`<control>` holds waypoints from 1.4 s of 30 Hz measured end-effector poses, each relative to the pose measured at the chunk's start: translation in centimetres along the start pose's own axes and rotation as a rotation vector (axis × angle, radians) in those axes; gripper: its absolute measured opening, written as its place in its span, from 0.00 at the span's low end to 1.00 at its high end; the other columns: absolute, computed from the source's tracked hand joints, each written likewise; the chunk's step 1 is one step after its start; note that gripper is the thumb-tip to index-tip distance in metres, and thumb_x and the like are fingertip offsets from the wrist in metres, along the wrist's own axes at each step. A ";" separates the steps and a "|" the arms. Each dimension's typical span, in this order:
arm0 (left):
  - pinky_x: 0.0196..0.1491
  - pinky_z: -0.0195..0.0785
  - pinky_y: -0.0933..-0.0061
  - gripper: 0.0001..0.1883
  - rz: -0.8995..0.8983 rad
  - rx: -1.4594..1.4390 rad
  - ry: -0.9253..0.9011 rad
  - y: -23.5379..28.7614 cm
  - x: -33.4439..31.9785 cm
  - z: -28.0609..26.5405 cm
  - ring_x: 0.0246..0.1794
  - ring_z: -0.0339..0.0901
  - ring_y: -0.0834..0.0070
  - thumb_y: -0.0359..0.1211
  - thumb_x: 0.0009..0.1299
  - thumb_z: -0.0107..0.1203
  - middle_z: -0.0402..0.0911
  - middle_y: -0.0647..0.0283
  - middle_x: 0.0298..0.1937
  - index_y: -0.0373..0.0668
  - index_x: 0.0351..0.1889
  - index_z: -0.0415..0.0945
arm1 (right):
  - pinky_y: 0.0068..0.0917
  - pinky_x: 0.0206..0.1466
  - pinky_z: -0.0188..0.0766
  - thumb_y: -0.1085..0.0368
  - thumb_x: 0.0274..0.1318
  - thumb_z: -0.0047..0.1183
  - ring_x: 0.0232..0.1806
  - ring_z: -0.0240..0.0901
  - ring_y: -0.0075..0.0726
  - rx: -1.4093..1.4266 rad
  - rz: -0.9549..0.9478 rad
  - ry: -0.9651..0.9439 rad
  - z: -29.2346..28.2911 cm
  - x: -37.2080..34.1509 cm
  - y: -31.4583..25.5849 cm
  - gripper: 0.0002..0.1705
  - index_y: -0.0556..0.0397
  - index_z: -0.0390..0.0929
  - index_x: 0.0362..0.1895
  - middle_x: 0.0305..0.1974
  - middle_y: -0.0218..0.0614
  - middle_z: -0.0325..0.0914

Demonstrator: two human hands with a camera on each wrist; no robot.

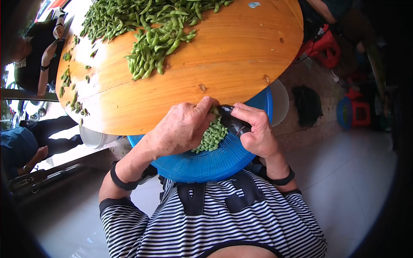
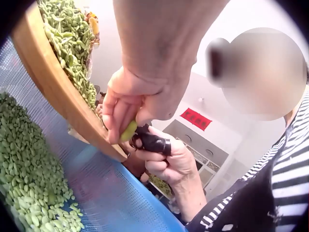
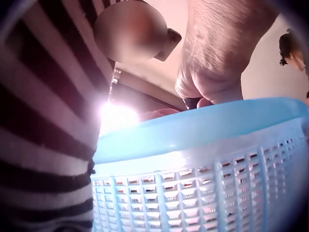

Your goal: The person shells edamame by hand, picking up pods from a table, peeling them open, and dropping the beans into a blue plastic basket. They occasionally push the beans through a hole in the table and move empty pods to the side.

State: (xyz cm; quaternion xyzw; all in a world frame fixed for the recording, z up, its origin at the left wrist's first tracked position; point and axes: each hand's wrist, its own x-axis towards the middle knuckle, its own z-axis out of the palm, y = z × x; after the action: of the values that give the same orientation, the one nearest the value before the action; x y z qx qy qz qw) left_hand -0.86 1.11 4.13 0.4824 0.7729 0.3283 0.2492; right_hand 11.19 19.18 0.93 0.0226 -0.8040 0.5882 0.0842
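My left hand pinches a green soybean pod between thumb and fingers, just above a blue mesh basket. Close against it, my right hand grips a small glossy black tool whose left end meets the pod; I cannot tell its exact kind. Shelled green beans lie in the basket under both hands, and the left wrist view has them heaped against its side. In the right wrist view the basket's pale blue rim hides most of the right hand's fingers.
The round wooden table overlaps the basket's far side and bears a large heap of soybean pods. Loose pods and scraps lie along its left edge. Other people sit at the left, and a red stool stands at the right.
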 end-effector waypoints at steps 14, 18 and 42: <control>0.37 0.70 0.79 0.19 -0.277 -1.155 0.110 -0.7 0.0 2.8 0.32 0.75 0.80 0.36 0.78 0.44 0.79 0.62 0.35 0.33 0.60 0.70 | 0.34 0.32 0.68 0.83 0.32 0.46 0.30 0.69 0.49 -0.293 -0.009 0.222 2.8 -0.6 -1.9 0.25 0.65 0.75 0.43 0.33 0.45 0.65; 0.38 0.68 0.79 0.15 -0.221 -1.450 0.268 -0.9 0.3 5.0 0.32 0.73 0.80 0.32 0.75 0.44 0.80 0.61 0.41 0.34 0.54 0.74 | 0.39 0.35 0.73 0.83 0.29 0.52 0.35 0.73 0.56 -0.494 -0.089 0.277 4.0 -0.8 -1.8 0.29 0.64 0.74 0.46 0.40 0.52 0.65; 0.23 0.53 0.86 0.13 -0.394 -1.195 0.023 -0.2 -0.3 2.8 0.22 0.62 0.88 0.37 0.79 0.42 0.77 0.67 0.33 0.38 0.48 0.73 | 0.12 0.19 0.51 0.78 0.57 0.35 0.20 0.55 0.12 1.030 0.445 -0.011 -0.4 -0.1 0.5 0.16 0.62 0.78 0.39 0.22 0.24 0.66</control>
State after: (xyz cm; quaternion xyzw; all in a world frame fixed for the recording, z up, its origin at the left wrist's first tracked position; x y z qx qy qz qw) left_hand 1.10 1.51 2.20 0.1049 0.5331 0.6566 0.5232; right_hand 11.29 19.73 0.56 -0.1062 -0.3985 0.9084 -0.0680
